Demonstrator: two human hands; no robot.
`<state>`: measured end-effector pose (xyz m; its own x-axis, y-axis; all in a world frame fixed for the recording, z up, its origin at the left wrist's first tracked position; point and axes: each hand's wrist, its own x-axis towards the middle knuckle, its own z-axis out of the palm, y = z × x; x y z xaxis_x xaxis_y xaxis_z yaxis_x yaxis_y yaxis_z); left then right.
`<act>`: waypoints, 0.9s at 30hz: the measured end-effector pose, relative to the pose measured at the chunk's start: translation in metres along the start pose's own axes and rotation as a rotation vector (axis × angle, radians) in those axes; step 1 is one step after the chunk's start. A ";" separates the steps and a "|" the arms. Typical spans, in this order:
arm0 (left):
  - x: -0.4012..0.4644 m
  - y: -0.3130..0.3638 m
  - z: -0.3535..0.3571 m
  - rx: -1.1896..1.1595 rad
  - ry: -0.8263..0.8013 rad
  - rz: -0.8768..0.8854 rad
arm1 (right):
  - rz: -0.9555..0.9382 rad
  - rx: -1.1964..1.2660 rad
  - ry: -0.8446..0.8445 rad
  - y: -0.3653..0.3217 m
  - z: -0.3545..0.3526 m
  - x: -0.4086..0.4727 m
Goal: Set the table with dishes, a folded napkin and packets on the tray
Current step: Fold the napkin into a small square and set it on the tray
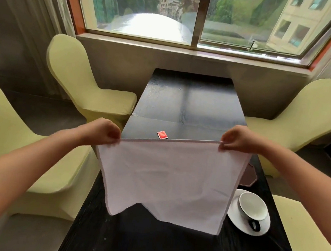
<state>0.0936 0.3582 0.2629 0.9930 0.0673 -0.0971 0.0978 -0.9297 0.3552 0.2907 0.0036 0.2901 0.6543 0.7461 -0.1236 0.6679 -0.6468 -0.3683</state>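
I hold the white napkin [166,177] up in the air above the dark table [188,105]. My left hand [104,133] pinches its upper left corner and my right hand [237,140] pinches its upper right corner, so the top edge is stretched straight between them. The cloth hangs down open; its lower edge is uneven, with a notch in the middle, and I cannot tell if it touches the table.

Behind the top edge a small red packet [162,134] lies flat on the table, partly hidden by the cloth. The far half of the table toward the window is bare, and the near edge below the napkin is also free.

To the right, just beside the napkin's lower corner, a white saucer [238,221] carries a white cup [252,207] with a dark handle; the cup looks empty. A brown tray [250,174] shows only one corner past the cloth's right side. Pale green chairs [80,78] stand close on both sides of the table.
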 end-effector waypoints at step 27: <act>-0.080 -0.031 0.145 0.099 0.340 0.026 | -0.036 -0.360 0.414 0.023 0.160 -0.090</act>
<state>0.0011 0.3292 0.1251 0.9620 0.1442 0.2320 0.0815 -0.9621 0.2604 0.1906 -0.0527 0.1458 0.6653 0.6910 0.2827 0.7239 -0.6897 -0.0179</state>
